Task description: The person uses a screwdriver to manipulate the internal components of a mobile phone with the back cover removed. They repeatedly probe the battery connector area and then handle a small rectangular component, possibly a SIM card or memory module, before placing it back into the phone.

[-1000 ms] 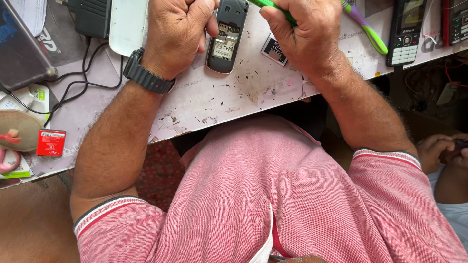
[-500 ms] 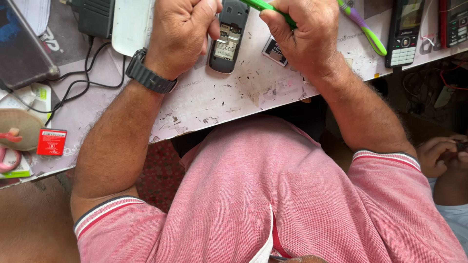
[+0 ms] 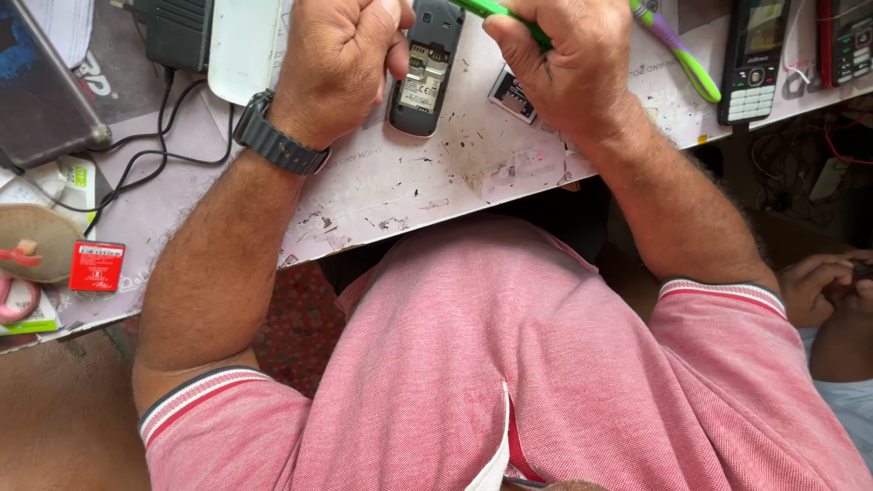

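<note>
left hand curled on open-backed grey phone, flat on counter near far edge. right hand fingers clamped on green tool, tip out of view. risk, my read: tool slips, gouges bare contacts; loose small part knocked off counter.

A small grey phone lies flat on the white worktop. Its back cover is off, so the inside and a white sticker show. It points straight up and down in the view, with its round end near the table edge. A bright green stick-like tool slants just above its top, to the right.
</note>
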